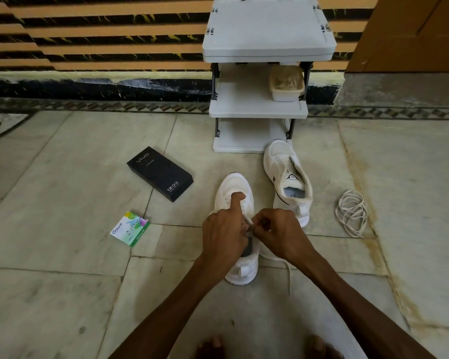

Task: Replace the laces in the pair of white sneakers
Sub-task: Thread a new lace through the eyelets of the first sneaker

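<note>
Directly under the two hands, on the marble floor (62, 193), stands the near sneaker (237, 186), toe pointing away from the person. The right hand (279, 230) has its grip closed on the white lace (246, 218), pinched between thumb and fingertips just over the tongue. The left hand (224, 230) stretches its index finger forward onto the upper. Its other fingers are curled beside the lace, and I cannot tell if they pinch the lace or only the edge of the shoe. One loose lace end (288, 277) trails on the floor behind the right grip.

Beyond the grip and a little to the right lies the second sneaker (288, 174), with no lace visible in it. Further right of the grip rests a coil of laces (351, 213). Left of the grip are a black vivo box (160, 173) and an Odonil packet (130, 228), and far ahead stands a white shoe rack (257, 47).

I judge the step in hand is working the lace through the upper eyelets of the near sneaker; whether it goes in or comes out, I cannot say. The next move calls for a firm pinch close to the lace tip, the left hand steadying the shoe, and an even pull
</note>
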The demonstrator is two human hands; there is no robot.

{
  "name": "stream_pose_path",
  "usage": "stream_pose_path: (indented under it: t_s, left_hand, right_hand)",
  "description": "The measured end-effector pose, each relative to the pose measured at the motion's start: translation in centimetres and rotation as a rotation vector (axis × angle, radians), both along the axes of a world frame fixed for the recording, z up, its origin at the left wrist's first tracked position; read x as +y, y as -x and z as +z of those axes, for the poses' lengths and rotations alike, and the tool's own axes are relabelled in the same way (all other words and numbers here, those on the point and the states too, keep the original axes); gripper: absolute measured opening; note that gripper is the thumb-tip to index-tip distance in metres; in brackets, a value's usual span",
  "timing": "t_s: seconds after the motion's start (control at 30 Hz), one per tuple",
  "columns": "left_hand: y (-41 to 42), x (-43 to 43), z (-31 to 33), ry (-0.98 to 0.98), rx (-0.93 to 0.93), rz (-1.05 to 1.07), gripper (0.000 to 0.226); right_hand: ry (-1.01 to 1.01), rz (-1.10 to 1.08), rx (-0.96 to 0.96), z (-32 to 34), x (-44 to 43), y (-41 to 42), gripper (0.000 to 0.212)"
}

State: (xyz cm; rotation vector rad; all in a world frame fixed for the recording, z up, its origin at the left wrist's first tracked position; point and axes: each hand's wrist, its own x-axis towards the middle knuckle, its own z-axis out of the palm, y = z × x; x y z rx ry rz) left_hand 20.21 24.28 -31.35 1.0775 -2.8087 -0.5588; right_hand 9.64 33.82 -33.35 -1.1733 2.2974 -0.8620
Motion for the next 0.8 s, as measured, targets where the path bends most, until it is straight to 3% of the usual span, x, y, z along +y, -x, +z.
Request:
stream_pose_path:
  t_s: [0.23, 0.57, 0.73, 0.8]
  left_hand:
    - [0.5, 0.6, -0.1, -0.062, -0.001, 0.173, 0.085]
    - [0.5, -0.6, 0.6, -0.687, 0.147, 0.400, 0.086]
    - [0.5, -0.9, 1.5, -0.982, 0.198, 0.534, 0.064]
    - [0.3, -1.1, 1.9, -1.120, 0.254, 0.569, 0.067]
  right_hand:
    - [-0.031, 0.047, -0.021, 0.8, -0.1, 0.3, 0.014]
    - [0.056, -0.001, -0.008, 0.4, -0.4, 0.4, 0.003]
    - [0.073, 0.000, -0.020, 0.1, -0.5, 0.7, 0.006]
    - [0.094, -0.005, -0.045, 0.1, -0.4, 0.8, 0.009]
